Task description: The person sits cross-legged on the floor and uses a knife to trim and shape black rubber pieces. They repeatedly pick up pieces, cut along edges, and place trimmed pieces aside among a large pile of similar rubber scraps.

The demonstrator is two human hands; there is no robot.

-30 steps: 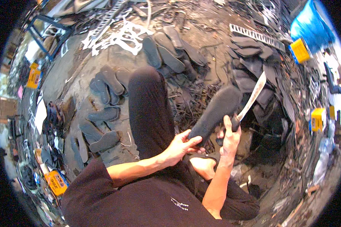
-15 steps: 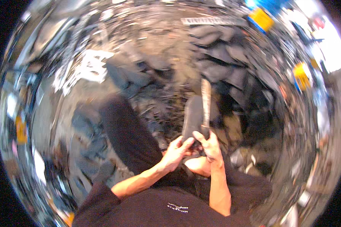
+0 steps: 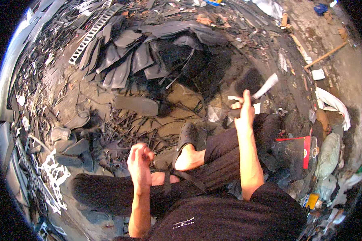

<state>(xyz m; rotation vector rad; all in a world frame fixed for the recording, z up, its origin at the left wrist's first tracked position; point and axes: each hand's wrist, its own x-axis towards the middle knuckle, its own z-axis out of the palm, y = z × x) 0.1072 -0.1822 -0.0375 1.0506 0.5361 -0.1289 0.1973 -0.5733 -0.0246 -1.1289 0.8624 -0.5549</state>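
Note:
My right hand is raised over my right knee, closed around the grip of a knife. The knife's pale blade points up and to the right. My left hand is held above my left leg, apart from the other, with its fingers curled in; I cannot make out whether anything is inside them. Beyond the hands, a flat dark shoe sole shows over the scraps. Further off lies a heap of dark sheet pieces.
Thin dark offcuts litter the ground before me. My foot wears a dark clog. White cut-out scrap and a stack of dark soles are at left. To the right are a dark box with a red edge and a wooden stick.
My hands, together at a dark sole over my lap before, are now apart. The knife has swung from nearly upright to tilted right. The sole is out of my hands, and my view has turned.

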